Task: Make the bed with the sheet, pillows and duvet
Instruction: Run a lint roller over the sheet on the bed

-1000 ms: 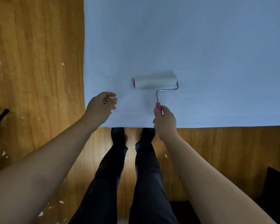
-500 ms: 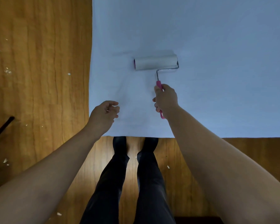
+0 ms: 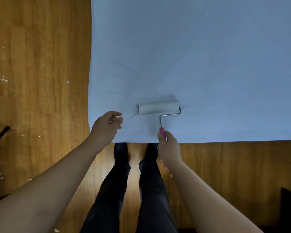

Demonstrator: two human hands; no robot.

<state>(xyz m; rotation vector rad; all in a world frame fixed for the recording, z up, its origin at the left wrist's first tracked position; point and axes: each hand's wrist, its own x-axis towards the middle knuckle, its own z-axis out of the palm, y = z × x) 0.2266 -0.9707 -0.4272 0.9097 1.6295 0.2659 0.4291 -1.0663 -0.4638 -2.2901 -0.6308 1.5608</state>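
Wooden floor [image 3: 39, 98] surrounds the sheet [image 3: 200, 56]; my right hand [image 3: 169, 148] grips the lint roller [image 3: 158, 107], my left hand [image 3: 106, 126] hovers loosely curled at lower centre, so the sticky roller may drag unpinned fabric into wrinkles.

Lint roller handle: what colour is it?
Pink, seen in the head view, where the right hand grips the lint roller by its handle.
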